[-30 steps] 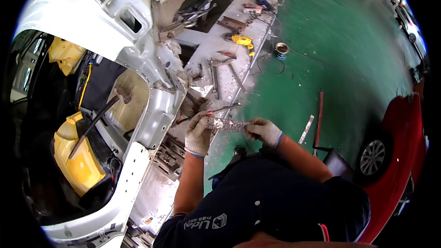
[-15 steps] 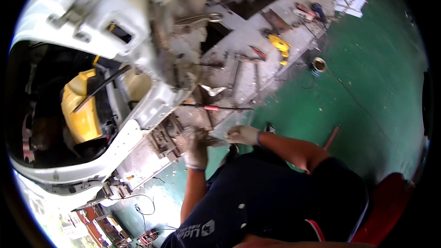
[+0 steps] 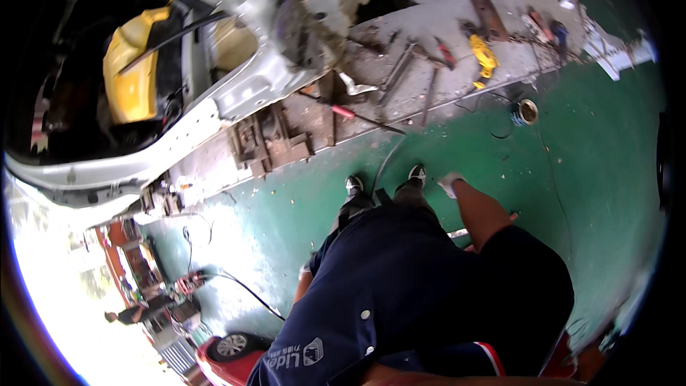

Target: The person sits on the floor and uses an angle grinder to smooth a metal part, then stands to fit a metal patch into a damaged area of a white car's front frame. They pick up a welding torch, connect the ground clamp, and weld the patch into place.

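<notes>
My right hand [image 3: 449, 184], in a pale work glove, hangs over the green floor beside my shoes, with nothing visible in it; its fingers are blurred. Only a bit of the glove of my left hand [image 3: 306, 269] shows at my left side; my shirt hides the rest. Ahead, a long dark rod with a red grip [image 3: 343, 111] lies across the edge of the grey metal platform [image 3: 400, 109]. Left of it sit rusty steel clamp blocks [image 3: 264, 139], under the stripped silver car body [image 3: 236, 93].
A yellow power tool [image 3: 483, 57], red-handled pliers [image 3: 445, 52] and steel bars lie on the platform. An open can [image 3: 527, 111] stands on the floor. Cables cross the floor. Behind left are a red car [image 3: 229, 357] and another person [image 3: 132, 313].
Both hands have left the platform edge and dropped to my sides, the right one moving right. I stand farther back, and more floor shows before me.
</notes>
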{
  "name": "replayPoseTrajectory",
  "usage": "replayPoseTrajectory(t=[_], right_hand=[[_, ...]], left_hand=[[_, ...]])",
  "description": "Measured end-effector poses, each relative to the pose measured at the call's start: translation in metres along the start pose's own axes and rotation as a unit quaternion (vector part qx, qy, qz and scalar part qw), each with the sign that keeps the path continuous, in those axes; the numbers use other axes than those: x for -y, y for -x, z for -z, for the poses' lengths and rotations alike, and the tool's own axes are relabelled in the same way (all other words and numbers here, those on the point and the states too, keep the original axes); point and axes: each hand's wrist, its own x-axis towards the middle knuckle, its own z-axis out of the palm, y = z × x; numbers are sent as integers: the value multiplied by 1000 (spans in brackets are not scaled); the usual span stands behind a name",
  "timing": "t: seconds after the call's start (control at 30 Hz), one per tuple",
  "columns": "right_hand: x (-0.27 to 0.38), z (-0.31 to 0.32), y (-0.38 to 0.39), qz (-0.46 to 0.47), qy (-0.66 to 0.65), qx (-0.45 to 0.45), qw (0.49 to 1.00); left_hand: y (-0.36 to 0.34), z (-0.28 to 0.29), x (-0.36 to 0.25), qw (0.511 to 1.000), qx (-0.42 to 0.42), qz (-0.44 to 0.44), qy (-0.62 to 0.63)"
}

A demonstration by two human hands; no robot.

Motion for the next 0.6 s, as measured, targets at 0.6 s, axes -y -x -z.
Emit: replayPoseTrajectory(t=[0.6], right_hand=[[155, -42, 45, 86, -7, -195, 977]], left_hand=[[-123, 196, -84, 812, -64, -214, 539]])
